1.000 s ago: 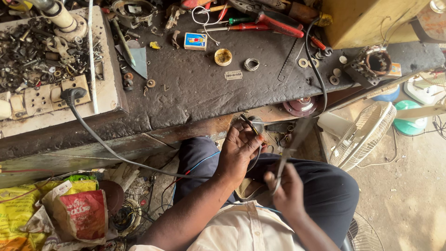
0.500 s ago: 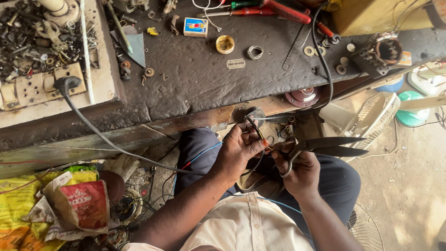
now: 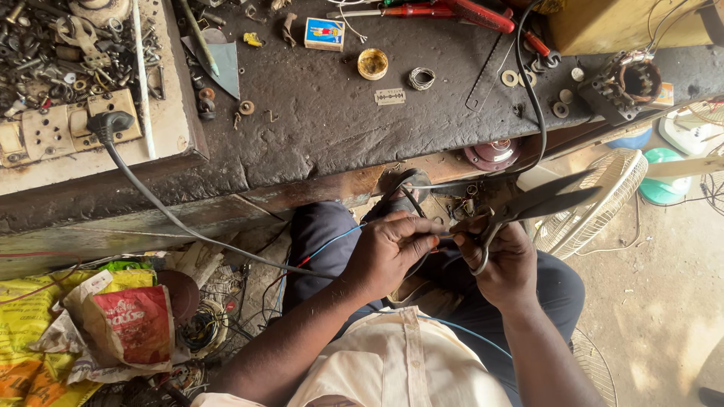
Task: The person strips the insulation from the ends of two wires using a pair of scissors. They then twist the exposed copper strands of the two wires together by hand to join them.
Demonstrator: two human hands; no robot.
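My left hand (image 3: 392, 252) pinches a thin wire (image 3: 332, 240), with blue and red strands trailing left across my lap. My right hand (image 3: 504, 260) grips the handles of large dark scissors (image 3: 547, 202), whose open blades point up and to the right. The scissors' pivot lies close to the fingertips of my left hand, just below the workbench edge. My thumbs nearly touch. Whether the blades touch the wire is hidden by my fingers.
A dark workbench (image 3: 317, 143) carries a razor blade (image 3: 390, 96), small round tin (image 3: 372, 64), wire coil (image 3: 421, 78), red-handled tools (image 3: 452, 10) and washers. A black cable (image 3: 173, 218) hangs from a plug (image 3: 109, 124). A fan grille (image 3: 596, 218) stands right; bags lie lower left.
My right hand has swung the scissors from pointing downward to level with blades pointing right, and brought them up beside my left hand. The left hand stays on the wire.
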